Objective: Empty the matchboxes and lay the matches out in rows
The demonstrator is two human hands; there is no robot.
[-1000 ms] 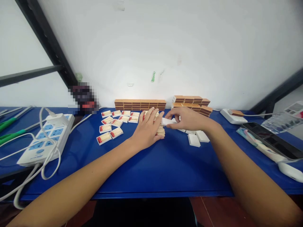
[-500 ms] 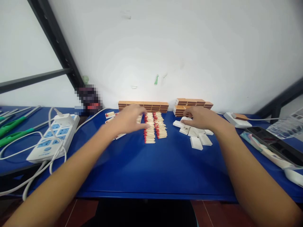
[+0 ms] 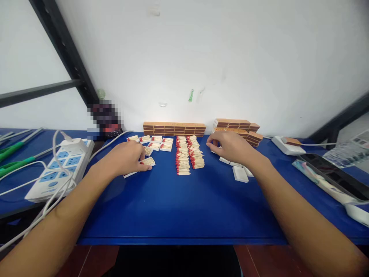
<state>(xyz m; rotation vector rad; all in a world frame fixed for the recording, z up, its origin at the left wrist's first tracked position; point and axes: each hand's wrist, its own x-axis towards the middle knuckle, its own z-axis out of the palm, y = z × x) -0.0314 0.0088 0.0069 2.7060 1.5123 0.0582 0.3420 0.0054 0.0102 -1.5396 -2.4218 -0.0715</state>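
Note:
On the left of the blue table, my left hand (image 3: 127, 157) has its thumb and index finger closed at the near end of a matchbox tray (image 3: 150, 161) filled with red-tipped matches. Several more filled trays (image 3: 166, 145) lie behind and beside it. Two long rows of loose matches (image 3: 182, 156) run down the middle. Over on the right, my right hand (image 3: 229, 145) is curled with its fingertips drawn together above white, plain matchbox trays (image 3: 240, 174), which it partly covers. Whether its fingers hold anything is hidden.
Stacked brown matchbox sleeves (image 3: 174, 129) line the wall, with another stack (image 3: 253, 137) behind my right hand. A white power strip (image 3: 62, 169) with cables lies left. A dark phone (image 3: 334, 175) and a white adapter (image 3: 288, 145) lie right.
My left hand has moved left and toward me from beside the match rows to a filled tray. My right hand has shifted slightly left, its fingers now more curled together.

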